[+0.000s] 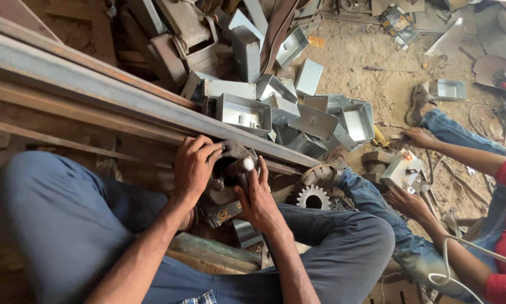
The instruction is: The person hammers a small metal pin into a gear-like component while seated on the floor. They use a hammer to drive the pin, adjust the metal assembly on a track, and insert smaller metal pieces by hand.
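The left hand [192,166] was closed round the left side of a dark, rusty metal housing [230,163] and the right hand [258,197] gripped it from below right, so the piece sat between both hands, above the lap, just beside a long steel beam [123,95] running up-left to down-right. One housing, one toothed gear [313,198] to its right; roughly a dozen grey sheet-metal boxes [244,112] lay beyond, while a co-worker's hand [409,201] held another box [400,169].

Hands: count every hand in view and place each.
4. The wearer's left hand and right hand grip a dark metal part at centre. A co-worker's two hands, upper and lower, work at right.
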